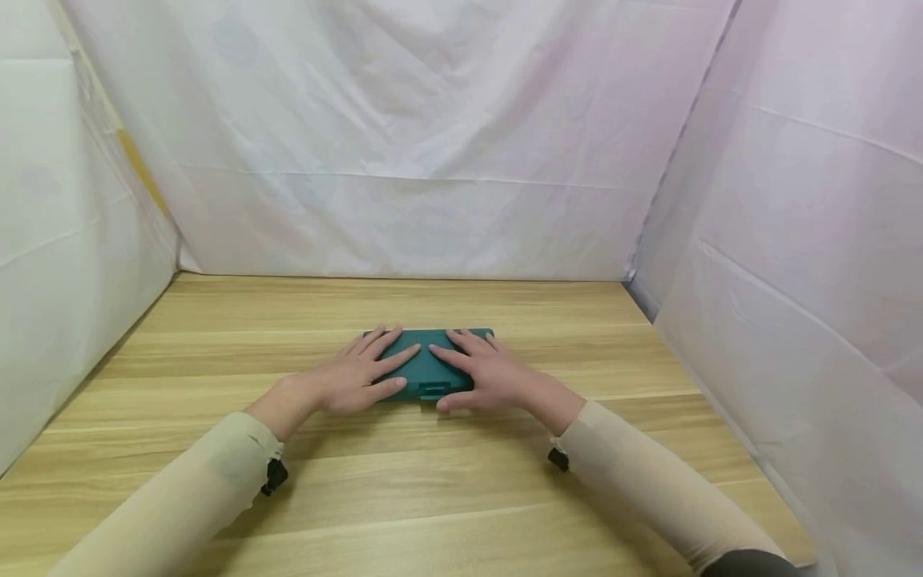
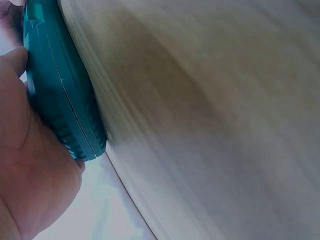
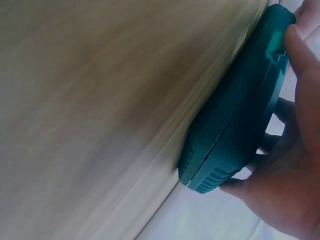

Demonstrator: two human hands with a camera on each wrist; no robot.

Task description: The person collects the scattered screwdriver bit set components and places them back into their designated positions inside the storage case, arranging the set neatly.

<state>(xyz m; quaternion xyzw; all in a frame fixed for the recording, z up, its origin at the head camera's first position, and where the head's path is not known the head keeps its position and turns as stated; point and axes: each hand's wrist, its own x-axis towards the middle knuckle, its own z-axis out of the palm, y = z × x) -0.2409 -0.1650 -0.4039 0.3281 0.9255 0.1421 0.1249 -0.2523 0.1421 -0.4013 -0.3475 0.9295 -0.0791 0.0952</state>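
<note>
A flat dark green plastic case (image 1: pixel 427 365) with its lid closed lies on the wooden table, a latch (image 1: pixel 434 390) on the side facing me. My left hand (image 1: pixel 353 377) rests on the left part of the lid with fingers spread, its thumb along the front edge. On the right part lies my right hand (image 1: pixel 493 375), fingers also spread, thumb close to the latch. In the left wrist view the seam between lid and base shows along the case (image 2: pixel 65 90). The right wrist view shows the same seam on the case (image 3: pixel 230 115) and its ribbed corner.
The wood-grain table (image 1: pixel 433 497) reaches to a white cloth curtain (image 1: pixel 404 160) at the back. More white cloth (image 1: pixel 808 240) hangs along the right side, and another sheet (image 1: pixel 72 240) on the left. A black strap piece (image 1: pixel 275 476) sits at the left wrist.
</note>
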